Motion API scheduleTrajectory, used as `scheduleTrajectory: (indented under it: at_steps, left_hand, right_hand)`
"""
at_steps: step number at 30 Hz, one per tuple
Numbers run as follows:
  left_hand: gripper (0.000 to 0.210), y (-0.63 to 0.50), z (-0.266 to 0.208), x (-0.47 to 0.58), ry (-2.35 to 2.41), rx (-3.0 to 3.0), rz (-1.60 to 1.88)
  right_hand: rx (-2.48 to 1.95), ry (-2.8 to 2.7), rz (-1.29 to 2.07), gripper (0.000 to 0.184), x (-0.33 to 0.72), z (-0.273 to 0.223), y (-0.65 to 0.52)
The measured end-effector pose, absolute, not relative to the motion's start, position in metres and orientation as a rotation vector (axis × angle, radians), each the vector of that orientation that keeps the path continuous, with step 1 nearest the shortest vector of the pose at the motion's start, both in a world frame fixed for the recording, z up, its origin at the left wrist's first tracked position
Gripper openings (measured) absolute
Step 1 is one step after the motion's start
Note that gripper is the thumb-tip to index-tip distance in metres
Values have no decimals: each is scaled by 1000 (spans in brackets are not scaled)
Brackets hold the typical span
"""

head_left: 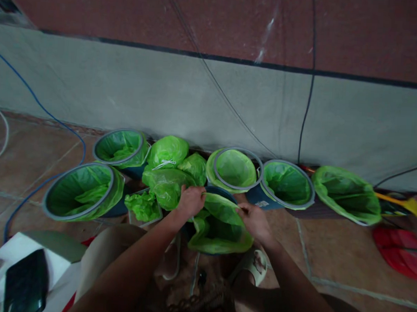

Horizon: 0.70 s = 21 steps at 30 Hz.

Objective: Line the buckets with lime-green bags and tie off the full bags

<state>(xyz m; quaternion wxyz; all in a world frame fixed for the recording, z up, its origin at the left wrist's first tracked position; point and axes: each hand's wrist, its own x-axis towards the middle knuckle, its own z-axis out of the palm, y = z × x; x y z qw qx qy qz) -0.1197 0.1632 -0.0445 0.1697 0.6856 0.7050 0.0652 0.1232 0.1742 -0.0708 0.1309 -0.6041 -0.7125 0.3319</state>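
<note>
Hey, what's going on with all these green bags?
A person's left hand and right hand grip opposite sides of the mouth of an open green plastic bag, low in front of them. Round, grey-rimmed bins with green liners stand to both sides. Bulging green plastic bundles sit leftward, near the pale grey wall.

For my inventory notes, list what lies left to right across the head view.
Black flat object, front-left bin, crumpled green bag, left hand, held green liner, right hand, rightmost green liner, red object.

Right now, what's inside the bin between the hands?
A green bag, open between left hand and right hand. It hides most of the bin; the bag's shadowed bottom isn't visible.
</note>
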Motion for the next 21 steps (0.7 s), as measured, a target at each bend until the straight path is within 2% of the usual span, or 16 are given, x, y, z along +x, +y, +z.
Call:
scheduleTrajectory:
  at_steps: [2,5,7,10,15,21]
  left_hand:
    - [33,161,-45,-119,2028,1953,145]
    - [69,158,-41,-116,1921,2048,198]
    - [76,157,-36,-112,1763,2130,272]
    - [65,159,-31,-105,1563,2189,337]
    - [25,163,-32,-101,1460,2205,246]
    - [19,165,-34,-109,1435,2198,215]
  right_hand:
    - [-1690,-2021,1019,28,123,-70,175]
    - [-1581,-2002,1099,26,120,-68,173]
    - [-1540,-2005,1147,25,117,-67,170]
    - [-1510,-1990,1182,24,110,-67,166]
    - [-1429,-1960,1270,21,107,-67,164]
    - [-1397,-1935,1364,24,119,-69,171]
